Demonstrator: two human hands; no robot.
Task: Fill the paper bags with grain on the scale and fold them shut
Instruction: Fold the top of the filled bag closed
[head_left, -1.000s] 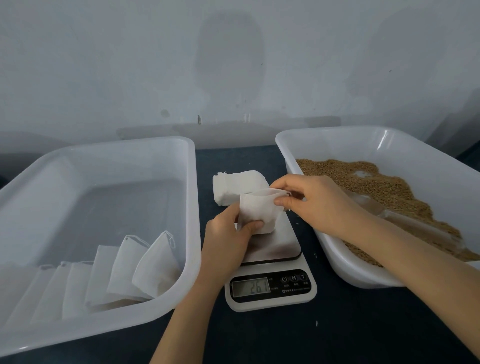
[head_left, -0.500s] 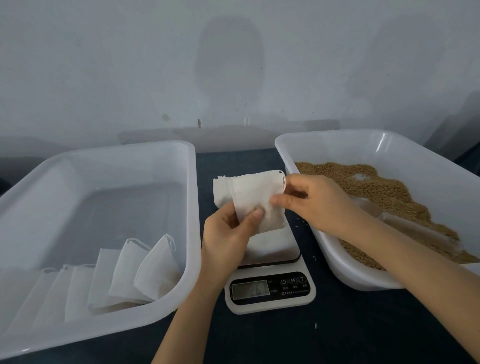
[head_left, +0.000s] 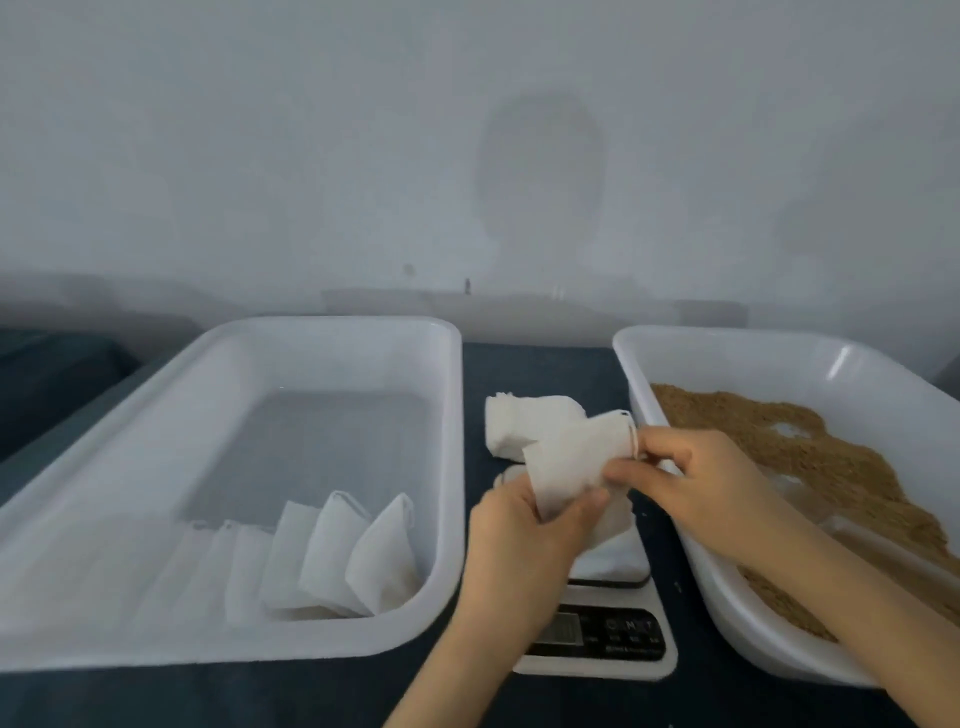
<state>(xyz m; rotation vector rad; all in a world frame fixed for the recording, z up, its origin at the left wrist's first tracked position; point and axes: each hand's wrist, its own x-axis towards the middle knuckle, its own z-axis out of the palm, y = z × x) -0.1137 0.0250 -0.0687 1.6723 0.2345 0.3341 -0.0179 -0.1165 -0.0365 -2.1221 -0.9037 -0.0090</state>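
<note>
White tub (head_left: 451, 467) at left holding a row of bags (head_left: 379, 556), your left hand (head_left: 519, 540) pinching the lower corner of the paper bag (head_left: 566, 462) above the scale (head_left: 597, 634), your right hand (head_left: 706, 483) pinching its top edge, grain (head_left: 810, 452) in the right tub (head_left: 727, 364).

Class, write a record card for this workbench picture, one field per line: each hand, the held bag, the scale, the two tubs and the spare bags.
Left hand: grips the paper bag's lower end
Right hand: pinches its top edge
Paper bag: held over the scale
Scale: display too blurred to read
Left tub: white bags leaning in a row
Right tub: loose brown grain
Spare bags: stacked behind the scale
</note>
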